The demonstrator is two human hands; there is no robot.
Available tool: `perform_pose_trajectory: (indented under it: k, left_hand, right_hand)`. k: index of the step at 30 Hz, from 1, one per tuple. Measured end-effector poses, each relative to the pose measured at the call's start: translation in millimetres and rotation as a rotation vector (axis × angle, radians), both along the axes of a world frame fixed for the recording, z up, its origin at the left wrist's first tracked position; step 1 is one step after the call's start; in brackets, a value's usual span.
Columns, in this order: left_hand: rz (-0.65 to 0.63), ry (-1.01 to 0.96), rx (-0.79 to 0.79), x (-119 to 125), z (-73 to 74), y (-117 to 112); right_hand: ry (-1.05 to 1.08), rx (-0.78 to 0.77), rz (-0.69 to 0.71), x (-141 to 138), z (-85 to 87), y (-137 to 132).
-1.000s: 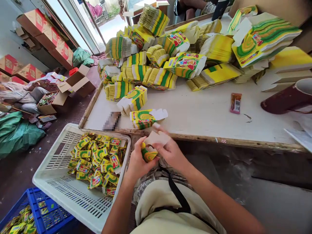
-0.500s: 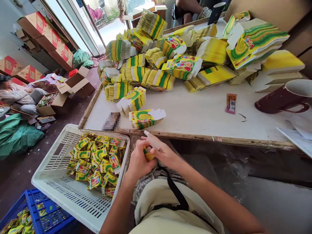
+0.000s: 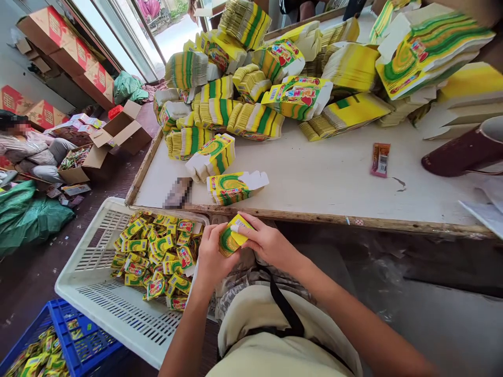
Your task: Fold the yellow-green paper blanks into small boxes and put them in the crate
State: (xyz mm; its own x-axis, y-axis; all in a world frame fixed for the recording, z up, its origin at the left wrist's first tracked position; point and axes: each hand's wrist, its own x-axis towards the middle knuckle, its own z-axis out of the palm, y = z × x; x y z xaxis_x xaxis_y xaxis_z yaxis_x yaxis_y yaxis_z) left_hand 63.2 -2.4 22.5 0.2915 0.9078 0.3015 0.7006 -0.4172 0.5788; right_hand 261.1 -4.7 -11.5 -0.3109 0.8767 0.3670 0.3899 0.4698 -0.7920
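Both my hands hold one small yellow and green carton [image 3: 231, 238] just below the table's front edge. My left hand [image 3: 210, 257] wraps round its left side, fingers closed. My right hand [image 3: 267, 243] pinches its right side, a taped fingertip pressed on the top face. A short stack of flat cartons [image 3: 230, 187] lies on the white table [image 3: 334, 178] right above my hands. To my left stands a white plastic crate [image 3: 118, 309] holding several folded small cartons [image 3: 161, 256].
Large piles of flat yellow-green cartons [image 3: 251, 110] cover the far half of the table. A small orange sachet [image 3: 380, 159] and a dark red mug [image 3: 467, 152] sit at the right. A blue crate [image 3: 58, 351] stands at bottom left. A person [image 3: 31, 152] sits among cardboard boxes [image 3: 118, 133].
The carton's white flap was open a second ago; it is now shut. The carton has risen slightly and turned so its yellow face shows.
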Motion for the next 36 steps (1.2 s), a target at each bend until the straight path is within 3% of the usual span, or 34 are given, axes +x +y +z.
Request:
perform_pose_trajectory:
  k: [7,13,16,19,23,28,33,36]
  left_hand:
    - [-0.097,0.005,-0.058,-5.4,9.2,5.4]
    - [-0.096,-0.019,-0.03,-5.6,12.9,6.5]
    - [0.047,-0.201,-0.077,-8.9,4.9,6.5]
    - [0.264,-0.57,-0.289,-11.6,-5.9,6.9]
    - [0.344,-0.925,-0.507,-7.5,-8.7,7.4]
    - [0.4,-0.982,-0.518,1.8,1.6,8.6]
    - [0.319,-0.956,-0.604,0.2,5.3,9.3]
    - [0.304,-0.969,-0.648,-3.9,5.8,9.6]
  right_hand:
    - [-0.11,0.014,0.135,17.8,19.6,9.0]
    - [0.127,0.014,0.047,11.0,17.5,7.3]
    - [0.204,0.03,0.002,6.0,14.0,7.6]
    - [0.223,0.048,-0.058,4.9,10.5,9.7]
    - [0.143,0.09,-0.031,6.4,6.8,11.1]
    - [0.018,0.079,0.027,9.0,7.8,11.1]
    - [0.084,0.079,-0.073,5.1,7.0,8.3]
    - [0.081,0.077,-0.044,4.5,8.8,5.7]
